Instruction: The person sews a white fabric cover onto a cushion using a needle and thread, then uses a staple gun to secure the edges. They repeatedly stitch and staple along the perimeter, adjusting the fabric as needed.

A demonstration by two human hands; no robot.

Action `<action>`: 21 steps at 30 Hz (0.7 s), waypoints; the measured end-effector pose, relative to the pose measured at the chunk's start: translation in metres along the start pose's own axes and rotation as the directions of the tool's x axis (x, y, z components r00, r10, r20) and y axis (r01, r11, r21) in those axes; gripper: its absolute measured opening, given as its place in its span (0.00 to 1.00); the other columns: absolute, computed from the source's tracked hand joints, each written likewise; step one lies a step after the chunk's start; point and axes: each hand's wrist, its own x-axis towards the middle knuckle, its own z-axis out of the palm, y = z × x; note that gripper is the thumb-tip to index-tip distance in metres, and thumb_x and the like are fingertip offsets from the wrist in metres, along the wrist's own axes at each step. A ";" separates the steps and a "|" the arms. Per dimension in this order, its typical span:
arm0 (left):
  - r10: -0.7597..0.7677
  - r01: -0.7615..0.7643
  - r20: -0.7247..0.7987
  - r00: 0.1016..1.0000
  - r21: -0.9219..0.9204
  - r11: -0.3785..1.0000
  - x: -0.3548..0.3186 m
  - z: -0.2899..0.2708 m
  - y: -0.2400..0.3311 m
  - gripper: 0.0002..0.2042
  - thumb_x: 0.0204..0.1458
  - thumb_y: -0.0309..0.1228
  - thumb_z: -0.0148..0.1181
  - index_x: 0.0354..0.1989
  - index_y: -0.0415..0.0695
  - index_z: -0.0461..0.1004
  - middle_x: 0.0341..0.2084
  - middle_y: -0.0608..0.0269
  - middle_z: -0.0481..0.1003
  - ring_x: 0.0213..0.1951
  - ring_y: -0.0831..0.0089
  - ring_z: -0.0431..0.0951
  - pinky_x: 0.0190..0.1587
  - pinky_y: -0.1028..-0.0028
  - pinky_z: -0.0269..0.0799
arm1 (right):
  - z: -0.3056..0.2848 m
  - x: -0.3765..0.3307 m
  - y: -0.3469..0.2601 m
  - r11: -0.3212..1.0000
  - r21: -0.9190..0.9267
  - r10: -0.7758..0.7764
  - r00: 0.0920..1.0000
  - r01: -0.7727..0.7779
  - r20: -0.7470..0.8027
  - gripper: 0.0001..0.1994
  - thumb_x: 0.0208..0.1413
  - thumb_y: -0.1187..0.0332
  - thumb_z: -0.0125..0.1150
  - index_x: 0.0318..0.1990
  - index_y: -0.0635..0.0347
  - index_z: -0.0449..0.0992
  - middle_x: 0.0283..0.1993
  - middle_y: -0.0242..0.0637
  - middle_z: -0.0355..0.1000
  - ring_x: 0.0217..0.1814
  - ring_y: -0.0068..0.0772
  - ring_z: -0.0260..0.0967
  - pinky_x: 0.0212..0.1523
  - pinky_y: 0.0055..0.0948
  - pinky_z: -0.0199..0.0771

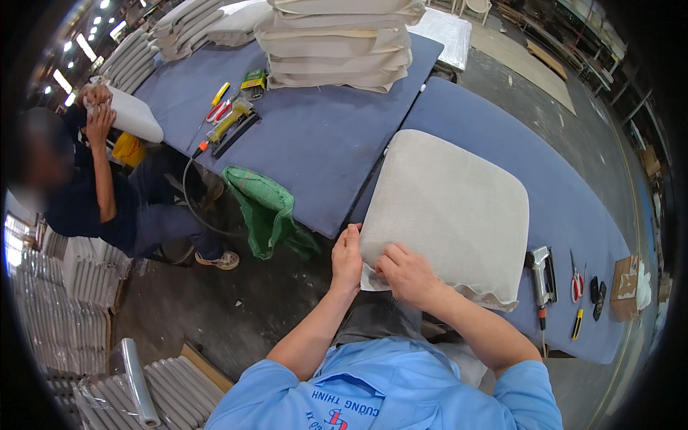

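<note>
Nearest the wearer, the left hand [347, 259] is laid flat against the near left corner of a pale grey seat cushion [450, 208], fingers together and pointing up along its edge, not clamped on it. The right hand [405, 274] is pressed on the loose fabric at the cushion's near edge, fingers curled; whether the cloth is pinched cannot be told. Both forearms enter from below, bent inward at the elbows.

The cushion is lain on a blue padded table [566, 208], its near corner overhanging the table's edge, its long axis running away from the wearer toward the upper right. Free blue surface is left beyond and to its right. Just beside its right corner a staple gun [542, 276] is seen, then red-handled scissors [576, 285] and a small cardboard box [626, 288].

Across a narrow gap, a second blue table [315, 136] carries a green bag [266, 208] hung off its edge and, farther, a stack of cushions [340, 43].
</note>
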 end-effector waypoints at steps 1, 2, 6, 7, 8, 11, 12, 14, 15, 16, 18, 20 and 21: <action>-0.009 0.009 -0.006 1.000 0.016 1.000 -0.001 0.000 -0.002 0.31 0.75 0.54 0.46 0.62 0.33 0.74 0.51 0.57 0.79 0.51 0.73 0.76 0.57 0.71 0.72 | 0.000 -0.001 0.001 1.000 0.010 -0.002 1.000 0.001 0.004 0.06 0.56 0.72 0.65 0.40 0.58 0.76 0.41 0.39 0.70 0.47 0.44 0.71 0.47 0.39 0.76; -0.017 0.018 -0.012 1.000 0.031 0.999 -0.001 -0.001 -0.003 0.31 0.75 0.54 0.47 0.61 0.32 0.74 0.50 0.57 0.79 0.50 0.73 0.76 0.56 0.71 0.72 | -0.001 -0.002 0.002 1.000 0.004 -0.012 1.000 0.012 0.022 0.06 0.56 0.71 0.65 0.40 0.57 0.76 0.41 0.38 0.70 0.47 0.43 0.70 0.47 0.39 0.76; -0.066 0.066 -0.017 0.998 -0.022 0.998 0.002 -0.007 -0.005 0.31 0.74 0.54 0.48 0.58 0.33 0.75 0.47 0.59 0.79 0.49 0.74 0.77 0.55 0.71 0.73 | -0.002 -0.019 0.009 0.995 0.024 -0.093 0.994 0.092 0.057 0.06 0.55 0.73 0.65 0.40 0.57 0.75 0.41 0.38 0.70 0.47 0.45 0.71 0.47 0.39 0.75; -0.086 0.085 -0.006 0.996 -0.065 0.994 0.000 -0.008 -0.006 0.30 0.74 0.55 0.48 0.57 0.33 0.75 0.46 0.59 0.79 0.49 0.74 0.77 0.55 0.70 0.73 | -0.003 -0.023 0.008 0.992 0.044 -0.118 0.991 0.116 0.056 0.06 0.55 0.74 0.65 0.40 0.58 0.75 0.42 0.39 0.71 0.47 0.46 0.71 0.47 0.40 0.75; -0.104 0.104 0.005 0.995 -0.108 0.989 -0.002 -0.010 -0.006 0.30 0.74 0.55 0.49 0.56 0.33 0.76 0.46 0.60 0.79 0.49 0.74 0.77 0.55 0.70 0.73 | -0.003 -0.023 0.008 0.989 0.135 -0.056 0.998 0.054 0.006 0.06 0.55 0.76 0.64 0.40 0.58 0.75 0.42 0.40 0.71 0.47 0.47 0.72 0.46 0.41 0.75; -0.195 0.231 0.141 0.971 -0.331 0.915 -0.017 -0.021 -0.005 0.25 0.73 0.50 0.53 0.53 0.35 0.76 0.44 0.61 0.79 0.46 0.74 0.79 0.51 0.71 0.76 | -0.006 -0.018 0.007 0.943 0.322 0.118 0.990 -0.088 -0.076 0.07 0.55 0.79 0.64 0.40 0.60 0.75 0.41 0.42 0.74 0.44 0.50 0.75 0.43 0.42 0.76; -0.235 0.266 0.149 0.960 -0.246 0.932 -0.024 -0.023 -0.006 0.23 0.72 0.48 0.55 0.53 0.36 0.76 0.43 0.61 0.79 0.45 0.74 0.79 0.50 0.72 0.76 | -0.008 -0.016 0.006 0.938 0.325 0.152 0.986 -0.120 -0.074 0.07 0.56 0.79 0.63 0.41 0.60 0.76 0.41 0.43 0.74 0.43 0.51 0.76 0.42 0.43 0.77; -0.316 0.328 0.151 0.937 -0.063 0.942 -0.038 -0.029 -0.003 0.20 0.71 0.44 0.60 0.52 0.36 0.76 0.42 0.61 0.79 0.43 0.74 0.81 0.46 0.73 0.78 | -0.007 -0.010 0.002 0.944 0.298 0.173 0.981 -0.139 -0.091 0.07 0.57 0.79 0.63 0.43 0.60 0.78 0.41 0.43 0.76 0.42 0.50 0.78 0.40 0.43 0.78; -0.325 0.335 0.171 0.930 -0.033 0.942 -0.041 -0.030 -0.002 0.18 0.71 0.42 0.60 0.53 0.36 0.76 0.43 0.61 0.79 0.44 0.74 0.81 0.46 0.71 0.80 | -0.006 -0.007 0.000 0.956 0.264 0.162 0.981 -0.129 -0.108 0.07 0.58 0.79 0.63 0.43 0.60 0.79 0.40 0.42 0.76 0.41 0.49 0.78 0.39 0.42 0.79; -0.331 0.338 0.190 0.924 -0.002 0.941 -0.043 -0.032 0.001 0.17 0.70 0.40 0.61 0.53 0.36 0.76 0.44 0.61 0.80 0.45 0.73 0.82 0.46 0.69 0.82 | -0.005 -0.004 -0.002 0.966 0.230 0.148 0.981 -0.116 -0.126 0.07 0.59 0.78 0.64 0.44 0.60 0.80 0.40 0.42 0.77 0.40 0.49 0.79 0.39 0.42 0.79; -0.342 0.350 0.208 0.916 -0.002 0.937 -0.049 -0.033 0.005 0.14 0.70 0.36 0.62 0.51 0.37 0.76 0.43 0.62 0.80 0.44 0.75 0.81 0.44 0.70 0.81 | -0.002 0.001 -0.004 0.982 0.173 0.099 0.986 -0.076 -0.132 0.07 0.59 0.77 0.65 0.44 0.58 0.81 0.40 0.41 0.78 0.41 0.48 0.79 0.39 0.42 0.80; -0.350 0.371 0.214 0.912 -0.070 0.926 -0.059 -0.028 0.010 0.10 0.69 0.33 0.62 0.45 0.37 0.78 0.37 0.66 0.79 0.39 0.79 0.78 0.42 0.76 0.76 | 0.000 0.003 -0.003 0.989 0.132 0.075 0.989 -0.058 -0.130 0.07 0.59 0.76 0.66 0.44 0.58 0.82 0.40 0.40 0.78 0.41 0.47 0.80 0.39 0.41 0.81; -0.284 0.297 0.208 0.936 -0.036 0.954 -0.059 -0.028 0.007 0.08 0.69 0.31 0.62 0.43 0.38 0.79 0.36 0.67 0.79 0.38 0.80 0.77 0.42 0.77 0.75 | 0.001 0.004 -0.003 0.991 0.124 0.075 0.989 -0.059 -0.129 0.07 0.58 0.75 0.66 0.44 0.57 0.82 0.40 0.40 0.78 0.41 0.47 0.80 0.39 0.41 0.81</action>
